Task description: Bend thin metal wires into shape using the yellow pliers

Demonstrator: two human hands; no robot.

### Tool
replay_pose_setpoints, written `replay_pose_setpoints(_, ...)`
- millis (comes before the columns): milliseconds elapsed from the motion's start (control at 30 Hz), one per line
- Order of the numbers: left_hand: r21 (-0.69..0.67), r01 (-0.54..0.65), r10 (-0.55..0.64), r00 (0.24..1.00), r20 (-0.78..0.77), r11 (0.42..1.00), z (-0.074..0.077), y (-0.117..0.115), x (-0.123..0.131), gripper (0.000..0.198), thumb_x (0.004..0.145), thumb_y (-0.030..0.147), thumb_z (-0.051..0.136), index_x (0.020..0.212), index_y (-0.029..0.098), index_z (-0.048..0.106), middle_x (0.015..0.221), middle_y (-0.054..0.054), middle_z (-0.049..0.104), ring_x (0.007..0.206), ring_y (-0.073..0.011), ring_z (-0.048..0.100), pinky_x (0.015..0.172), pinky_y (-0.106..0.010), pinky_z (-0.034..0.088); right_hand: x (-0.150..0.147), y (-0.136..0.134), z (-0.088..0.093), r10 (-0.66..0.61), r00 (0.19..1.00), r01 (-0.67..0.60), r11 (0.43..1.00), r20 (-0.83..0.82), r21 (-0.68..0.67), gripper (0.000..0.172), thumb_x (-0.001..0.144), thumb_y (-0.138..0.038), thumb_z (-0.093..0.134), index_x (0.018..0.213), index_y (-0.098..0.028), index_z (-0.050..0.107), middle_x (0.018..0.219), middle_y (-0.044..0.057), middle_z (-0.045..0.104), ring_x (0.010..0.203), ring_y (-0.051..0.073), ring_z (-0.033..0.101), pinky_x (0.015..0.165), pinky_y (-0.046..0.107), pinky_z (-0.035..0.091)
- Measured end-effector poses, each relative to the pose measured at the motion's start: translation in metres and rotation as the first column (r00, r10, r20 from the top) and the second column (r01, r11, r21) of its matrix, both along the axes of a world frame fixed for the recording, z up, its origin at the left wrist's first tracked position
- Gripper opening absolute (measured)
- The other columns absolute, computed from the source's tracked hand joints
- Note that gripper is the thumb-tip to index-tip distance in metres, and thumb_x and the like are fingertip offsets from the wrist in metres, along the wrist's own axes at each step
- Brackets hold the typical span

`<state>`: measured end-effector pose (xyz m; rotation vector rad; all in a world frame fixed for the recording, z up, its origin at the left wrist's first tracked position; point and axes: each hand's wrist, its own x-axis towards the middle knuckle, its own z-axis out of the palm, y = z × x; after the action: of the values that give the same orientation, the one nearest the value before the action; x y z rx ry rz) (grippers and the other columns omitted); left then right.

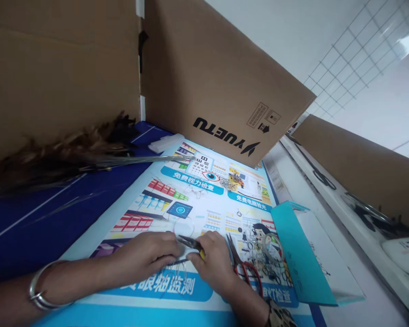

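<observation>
The pliers are in front of you at the near part of the printed sheet, between your two hands, the dark nose pointing toward your left. Your right hand is closed around the handles, so just a bit of yellow grip shows; the rest is hidden by your fingers. Your left hand is beside the nose, fingers bent in toward the thumb; whether they pinch anything, and how tightly, you cannot tell, since the fingertips blur into the pale ground.

Just beyond the nose is a faint wire loop, partly covered by your fingers. Below your hands lie thin wires, too fine to count. Right of your right hand, the red-handled scissors lie with the blades pointing away, partly covered by your wrist. Next to them is a tangle of small metal pieces, hard to separate by eye, with a ring-shaped roll on it, then a teal box.

Farther left, dark feathery stems run off the edge of view. Behind stands a cardboard panel, cut off at the top.
</observation>
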<state>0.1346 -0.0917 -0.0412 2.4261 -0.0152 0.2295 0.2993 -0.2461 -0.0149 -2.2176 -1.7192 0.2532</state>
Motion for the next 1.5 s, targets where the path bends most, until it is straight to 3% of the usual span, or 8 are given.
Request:
replay_pose_setpoints(267, -0.022, -0.006, 0.006, 1.000, -0.001, 1.000, 0.002, 0.000, 0.000, 0.022, 0.095, 0.023, 0.045, 0.098, 0.025, 0.067, 0.085, -0.002, 0.063, 0.078, -0.0173, 0.059, 0.067, -0.024, 0.039, 0.004, 0.000, -0.002, 0.066, 0.998, -0.066, 0.998, -0.010, 0.011, 0.013, 0.081, -0.028, 0.066, 0.082, -0.019, 0.056, 0.086, 0.002, 0.056, 0.085, 0.019, 0.048, 0.074, 0.030, 0.034)
replay_pose_setpoints(433, -0.102, -0.020, 0.027, 0.997, 0.074, 0.995, 0.000, 0.002, -0.002, 0.021, 0.093, 0.023, 0.048, 0.101, 0.025, 0.068, 0.088, -0.003, 0.066, 0.080, -0.0171, 0.061, 0.070, -0.024, 0.042, 0.009, 0.001, -0.003, 0.012, 0.982, 0.003, 0.997, -0.188, 0.079, 0.009, 0.079, -0.023, 0.064, 0.078, -0.019, 0.057, 0.081, 0.001, 0.055, 0.081, 0.018, 0.049, 0.071, 0.029, 0.035)
replay_pose_setpoints(633, -0.240, -0.100, 0.105, 0.994, 0.009, 0.966, 0.010, -0.006, 0.002, 0.021, 0.092, 0.025, 0.049, 0.097, 0.023, 0.069, 0.091, -0.003, 0.067, 0.084, -0.0178, 0.062, 0.074, -0.026, 0.044, 0.004, 0.002, 0.010, -0.151, 0.741, 0.257, 0.964, -0.655, 0.068, 0.006, 0.080, -0.025, 0.060, 0.079, -0.020, 0.058, 0.073, -0.002, 0.054, 0.066, 0.013, 0.048, 0.061, 0.024, 0.038)
replay_pose_setpoints(733, -0.440, -0.194, 0.188, 0.981, -0.058, 0.877, 0.020, -0.019, 0.005, 0.016, 0.087, 0.026, 0.053, 0.092, 0.021, 0.067, 0.083, -0.002, 0.063, 0.078, -0.0170, 0.059, 0.070, -0.026, 0.045, -0.004, 0.002, 0.017, -0.156, 0.567, 0.326, 0.944, -0.809, 0.046, 0.011, 0.078, -0.029, 0.063, 0.078, -0.019, 0.058, 0.067, -0.004, 0.049, 0.060, 0.011, 0.041, 0.056, 0.023, 0.035)
replay_pose_setpoints(800, -0.620, -0.259, 0.241, 0.964, -0.115, 0.741, 0.023, -0.028, 0.008, 0.015, 0.082, 0.027, 0.057, 0.092, 0.019, 0.064, 0.079, 0.000, 0.060, 0.073, -0.0158, 0.056, 0.064, -0.025, 0.044, -0.010, 0.003, 0.019, -0.132, 0.481, 0.362, 0.930, -0.867, 0.059, 0.014, 0.076, -0.030, 0.065, 0.079, -0.019, 0.058, 0.067, -0.004, 0.048, 0.062, 0.011, 0.040, 0.057, 0.023, 0.035)
replay_pose_setpoints(933, -0.782, -0.249, 0.243, 0.961, -0.129, 0.571, 0.019, -0.040, 0.012, 0.014, 0.078, 0.029, 0.062, 0.084, 0.017, 0.058, 0.070, 0.004, 0.052, 0.063, -0.0119, 0.046, 0.055, -0.022, 0.036, -0.025, 0.005, 0.017, -0.110, 0.394, 0.427, 0.901, -0.913, 0.076, 0.018, 0.073, -0.030, 0.069, 0.077, -0.018, 0.057, 0.069, -0.003, 0.049, 0.065, 0.012, 0.042, 0.061, 0.024, 0.037)
replay_pose_setpoints(1167, -0.818, -0.268, 0.272, 0.952, -0.142, 0.509, 0.007, -0.039, 0.013, 0.026, 0.085, 0.040, 0.057, 0.074, 0.017, 0.053, 0.063, 0.005, 0.046, 0.060, -0.0112, 0.041, 0.056, -0.023, 0.032, -0.037, 0.008, 0.010, -0.094, 0.355, 0.451, 0.889, -0.930, 0.083, 0.017, 0.073, -0.030, 0.069, 0.079, -0.019, 0.058, 0.072, -0.003, 0.052, 0.068, 0.012, 0.046, 0.063, 0.024, 0.039)
replay_pose_setpoints(1500, -0.843, -0.312, 0.220, 0.946, -0.237, 0.438, 0.019, -0.041, 0.005, 0.032, 0.088, 0.050, 0.053, 0.081, 0.019, 0.050, 0.058, 0.006, 0.050, 0.049, -0.0086, 0.041, 0.046, -0.020, 0.030, -0.035, 0.005, 0.007, -0.018, 0.361, 0.393, 0.910, -0.932, 0.135, 0.017, 0.076, -0.032, 0.068, 0.080, -0.018, 0.059, 0.074, -0.001, 0.056, 0.069, 0.013, 0.048, 0.066, 0.026, 0.042)
